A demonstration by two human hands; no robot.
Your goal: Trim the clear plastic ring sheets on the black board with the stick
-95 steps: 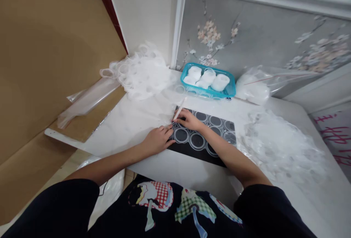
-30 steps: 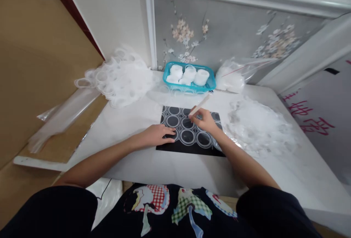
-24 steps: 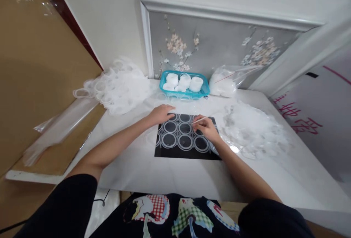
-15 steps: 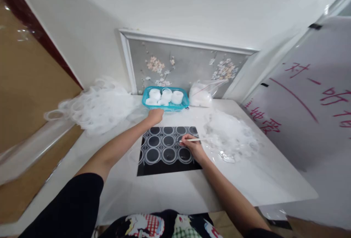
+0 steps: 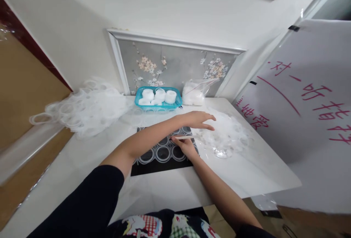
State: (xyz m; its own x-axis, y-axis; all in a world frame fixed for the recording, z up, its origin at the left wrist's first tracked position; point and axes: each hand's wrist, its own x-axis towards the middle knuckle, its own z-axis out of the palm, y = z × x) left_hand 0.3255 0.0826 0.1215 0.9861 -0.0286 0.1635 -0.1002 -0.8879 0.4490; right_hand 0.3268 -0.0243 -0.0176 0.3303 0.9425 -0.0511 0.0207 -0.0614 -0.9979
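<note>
My left hand [image 5: 199,119] reaches across my right forearm's side, over the near-left part of a heap of clear, ring-shaped pieces [image 5: 230,135]. Its fingers are spread with nothing visible between them. Below it, my right hand [image 5: 187,148] pinches a thin white stick [image 5: 186,137] that points right, towards the heap. The right hand rests over a black sheet [image 5: 161,168] marked with rows of pale circles. My left arm covers much of the sheet's upper part.
A blue tray [image 5: 158,108] with several white rolls stands against the wall. Beside it is a clear bag [image 5: 194,93] of white contents. A larger pile of translucent rings [image 5: 90,108] lies at the left. A whiteboard with red writing [image 5: 301,121] stands at the right.
My left hand has moved right, from in front of the blue tray to above the right heap, and its fingers have opened. My right hand keeps the stick over the sheet.
</note>
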